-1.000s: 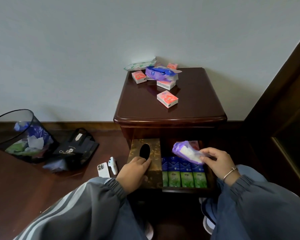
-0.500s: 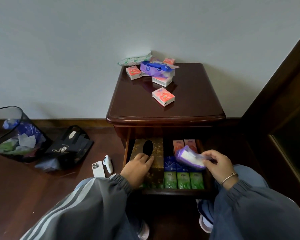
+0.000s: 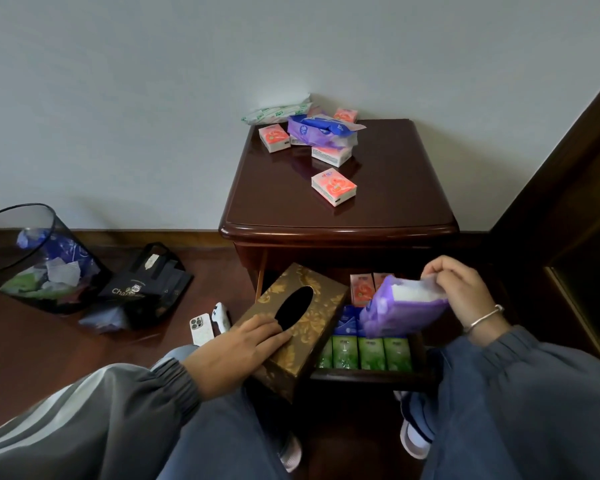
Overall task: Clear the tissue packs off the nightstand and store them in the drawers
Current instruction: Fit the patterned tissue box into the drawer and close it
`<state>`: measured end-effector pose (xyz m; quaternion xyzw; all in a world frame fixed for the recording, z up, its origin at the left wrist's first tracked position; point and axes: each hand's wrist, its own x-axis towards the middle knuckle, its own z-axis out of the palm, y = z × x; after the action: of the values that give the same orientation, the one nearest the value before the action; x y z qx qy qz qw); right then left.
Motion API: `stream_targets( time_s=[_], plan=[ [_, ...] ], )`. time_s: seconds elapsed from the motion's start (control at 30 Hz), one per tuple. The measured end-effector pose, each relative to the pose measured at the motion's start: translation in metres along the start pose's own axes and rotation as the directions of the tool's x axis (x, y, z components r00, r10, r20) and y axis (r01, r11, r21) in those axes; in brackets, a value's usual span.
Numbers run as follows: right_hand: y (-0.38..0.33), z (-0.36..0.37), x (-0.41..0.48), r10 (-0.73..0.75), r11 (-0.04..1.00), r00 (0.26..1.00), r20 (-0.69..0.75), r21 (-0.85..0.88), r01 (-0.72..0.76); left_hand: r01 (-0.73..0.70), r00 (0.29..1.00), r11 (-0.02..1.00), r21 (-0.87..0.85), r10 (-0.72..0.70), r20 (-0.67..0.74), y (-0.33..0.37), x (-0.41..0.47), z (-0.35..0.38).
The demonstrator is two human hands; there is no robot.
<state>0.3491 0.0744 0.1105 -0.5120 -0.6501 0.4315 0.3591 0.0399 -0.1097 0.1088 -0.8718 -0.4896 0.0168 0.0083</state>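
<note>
Crowding drawer [image 3: 371, 375]: tilted gold box [image 3: 326, 306], purple pack [image 3: 402, 317].

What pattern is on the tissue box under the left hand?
The tissue box is dark brown with gold floral scrollwork, seen in the head view.

One wide-angle view, taken from the person's head, faces forward and tilts down. It looks from above and in front onto the nightstand [image 3: 399, 174], its top surface at mid-frame and its open drawer [image 3: 371, 375] lower and nearer. The wall [image 3: 153, 81] fills the upper half; the floor [image 3: 208, 268] spreads to the left. Closest to the lens, along the bottom edge, are the person's legs [image 3: 194, 441], with the left hand [image 3: 243, 344] gripping a tissue box [image 3: 319, 323] and the right hand [image 3: 465, 292] pinching a purple pack [image 3: 402, 320] just beyond them.
</note>
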Motion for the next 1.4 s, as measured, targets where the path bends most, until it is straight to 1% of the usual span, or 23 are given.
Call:
stream_targets(
  time_s=[0.1,0.2,0.27,0.33,0.37,0.43,0.5,0.57,0.67,0.73,0.8,0.83,0.9,0.97,1.07,1.13,1.17,1.2,1.23,1.27,1.3,1.33,1.4],
  plan=[
    [-0.042,-0.033,-0.001,-0.134,0.989,0.991,0.022,0.058,0.133,0.053,0.999,0.996,-0.074,-0.054,-0.007,-0.001,-0.014,-0.009],
    [-0.079,-0.071,0.002,-0.257,0.959,0.949,-0.182,0.073,0.273,0.082,0.996,0.990,-0.118,-0.086,-0.026,-0.001,-0.019,-0.016],
    [-0.091,-0.076,0.010,-0.370,0.924,0.867,-0.334,-0.033,0.382,0.063,0.997,0.997,-0.039,-0.065,-0.052,-0.001,-0.018,-0.021],
    [-0.090,-0.060,0.022,-0.491,0.871,0.785,-0.378,-0.221,0.439,0.076,0.996,0.997,-0.026,-0.078,-0.051,0.000,-0.018,-0.024],
    [-0.083,-0.048,0.029,-0.522,0.848,0.776,-0.354,-0.309,0.430,0.082,0.995,0.996,-0.018,-0.083,-0.055,0.000,-0.017,-0.025],
    [-0.065,-0.021,0.043,-0.499,0.820,0.830,-0.251,-0.445,0.359,0.095,0.994,0.995,-0.041,-0.097,-0.046,0.001,-0.018,-0.024],
    [-0.048,-0.001,0.053,-0.409,0.809,0.906,-0.110,-0.503,0.304,0.087,0.994,0.996,-0.017,-0.088,-0.068,0.003,-0.019,-0.026],
    [-0.042,0.008,0.055,-0.343,0.795,0.939,-0.004,-0.534,0.288,0.069,0.993,0.997,0.039,-0.064,-0.103,0.005,-0.021,-0.028],
    [-0.039,0.018,0.046,-0.428,0.763,0.903,-0.012,-0.541,0.355,0.049,0.992,0.997,0.053,-0.042,-0.120,0.009,-0.025,-0.025],
    [-0.038,0.027,0.031,-0.464,0.811,0.885,-0.043,-0.421,0.405,0.030,0.992,0.995,0.095,-0.018,-0.124,0.009,-0.028,-0.022],
    [-0.037,0.037,0.015,-0.187,0.942,0.974,0.125,-0.258,0.214,-0.022,0.992,0.992,0.124,0.037,-0.121,0.007,-0.028,-0.019],
    [-0.035,0.040,0.009,0.031,0.968,0.961,0.274,-0.246,0.039,-0.057,0.991,0.989,0.140,0.073,-0.115,0.006,-0.029,-0.018],
    [-0.029,0.040,0.001,0.370,0.929,0.783,0.499,-0.206,-0.307,-0.129,0.981,0.968,0.217,0.156,-0.112,0.004,-0.027,-0.016],
    [-0.019,0.034,-0.002,0.417,0.855,0.654,0.631,-0.030,-0.517,-0.191,0.968,0.937,0.291,0.229,-0.102,0.002,-0.024,-0.014],
    [-0.009,0.030,-0.006,0.396,0.809,0.647,0.651,0.086,-0.582,-0.210,0.957,0.932,0.296,0.258,-0.134,-0.005,-0.017,-0.011],
    [0.000,0.033,-0.010,0.496,0.713,0.650,0.576,0.157,-0.684,-0.018,0.968,0.985,0.174,0.060,-0.243,-0.010,-0.010,-0.003],
    [0.005,0.035,-0.014,0.558,0.660,0.633,0.537,0.175,-0.731,0.168,0.944,0.985,-0.040,-0.172,-0.282,-0.009,-0.005,0.004],
    [0.011,0.038,-0.017,0.613,0.617,0.616,0.495,0.187,-0.765,0.372,0.856,0.864,-0.339,-0.460,-0.235,-0.004,0.000,0.010],
    [0.017,0.040,-0.021,0.655,0.584,0.604,0.454,0.203,-0.786,0.517,0.712,0.590,-0.620,-0.698,-0.070,0.003,0.005,0.016],
    [0.023,0.042,-0.025,0.687,0.558,0.597,0.415,0.224,-0.799,0.559,0.576,0.261,-0.787,-0.805,0.142,0.010,0.011,0.023],
    [0.029,0.044,-0.029,0.715,0.533,0.586,0.381,0.246,-0.810,0.534,0.503,-0.014,-0.845,-0.798,0.331,0.017,0.017,0.033],
    [0.033,0.048,-0.031,0.744,0.504,0.569,0.350,0.264,-0.822,0.503,0.476,-0.203,-0.840,-0.746,0.465,0.022,0.023,0.042],
    [0.039,0.056,-0.034,0.790,0.447,0.528,0.312,0.296,-0.844,0.488,0.485,-0.361,-0.795,-0.645,0.591,0.031,0.033,0.053]
  ],
)
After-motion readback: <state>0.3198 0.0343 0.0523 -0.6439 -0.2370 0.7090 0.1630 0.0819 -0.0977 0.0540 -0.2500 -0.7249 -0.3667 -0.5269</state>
